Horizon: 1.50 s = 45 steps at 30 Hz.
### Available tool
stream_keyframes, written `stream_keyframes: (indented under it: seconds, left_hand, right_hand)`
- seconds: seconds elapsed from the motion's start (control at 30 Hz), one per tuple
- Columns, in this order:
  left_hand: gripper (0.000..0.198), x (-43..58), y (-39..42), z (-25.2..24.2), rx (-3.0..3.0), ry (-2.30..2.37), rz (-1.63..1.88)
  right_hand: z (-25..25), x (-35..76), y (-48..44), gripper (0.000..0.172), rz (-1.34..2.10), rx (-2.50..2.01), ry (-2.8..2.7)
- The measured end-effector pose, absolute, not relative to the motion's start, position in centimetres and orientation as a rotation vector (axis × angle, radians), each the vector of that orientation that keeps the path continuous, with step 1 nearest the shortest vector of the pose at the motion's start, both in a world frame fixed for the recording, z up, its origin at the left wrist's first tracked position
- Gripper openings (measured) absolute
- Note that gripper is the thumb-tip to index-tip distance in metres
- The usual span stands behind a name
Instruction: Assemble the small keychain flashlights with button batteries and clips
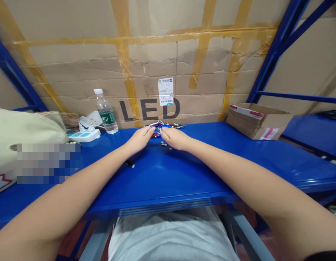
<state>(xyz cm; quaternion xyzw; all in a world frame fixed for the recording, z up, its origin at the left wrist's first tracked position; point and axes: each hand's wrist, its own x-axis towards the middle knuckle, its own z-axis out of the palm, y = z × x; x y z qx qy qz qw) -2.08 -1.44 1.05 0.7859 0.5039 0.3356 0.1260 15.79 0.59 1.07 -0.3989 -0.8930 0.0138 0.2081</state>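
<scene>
Taped cardboard carton [162, 61] printed "LED" stands along the far edge of a blue steel shelf [168, 181], with a white barcode label [165, 91] on its face. Toward the far left, a plastic water bottle [106, 112] stands upright beside a white power strip [84, 135]. Farther left, a beige cloth bag [26, 134] slumps over the shelf, partly covered by a blurred patch. A small open cardboard box [257, 121] sits at the far right, well apart from both hands.

Near the middle of the far edge lies a heap of small coloured metal keychains [164, 127] with clip rings. The left hand [140, 139] and right hand [174, 138] are palm down, fingers curled inward, with their fingertips close together at the near side of the heap. Whether either hand is gripping anything is hidden. Small round button cells [164, 145] are scattered just in front of the right hand. A black tube [129, 164] with a silver end lies nearer the shelf's near edge, just beyond the left forearm. Both forearms reach across that near edge.
</scene>
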Motion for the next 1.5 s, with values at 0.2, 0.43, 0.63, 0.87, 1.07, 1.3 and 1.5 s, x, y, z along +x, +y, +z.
stream_keyframes:
  seconds: [0.2, 0.43, 0.63, 0.87, 1.07, 1.3, 1.5]
  left_hand:
    - [0.035, -2.0, -1.5, 1.0, 2.301, 1.418, 0.989]
    - [0.037, -2.0, -1.5, 0.9, 2.266, 1.446, 1.016]
    - [0.037, -2.0, -1.2, 1.1, 2.270, 1.380, 1.058]
    - [0.037, -1.8, -1.8, 1.7, 2.282, 1.399, 1.065]
    - [0.034, -1.5, -2.2, 2.2, 2.375, 1.536, 1.048]
    - [0.034, -1.9, -2.1, 1.8, 2.384, 1.542, 1.015]
    - [0.034, -1.2, -2.7, 2.0, 2.392, 1.467, 1.077]
  right_hand:
    - [1.1, 16.3, 1.2, 0.032, 0.030, -1.123, -2.440]
    - [1.1, 15.7, 0.1, 0.029, 0.030, -1.131, -2.508]
    - [0.7, 15.3, 0.5, 0.027, 0.117, -1.052, -2.396]
    - [-0.1, 15.0, 1.1, 0.027, 0.184, -0.885, -2.272]
    - [-0.2, 15.0, 0.7, 0.029, 0.328, -0.851, -2.229]
    - [0.6, 15.1, 0.2, 0.029, 0.400, -0.853, -2.177]
    - [0.5, 15.2, 0.2, 0.027, 0.442, -0.917, -2.170]
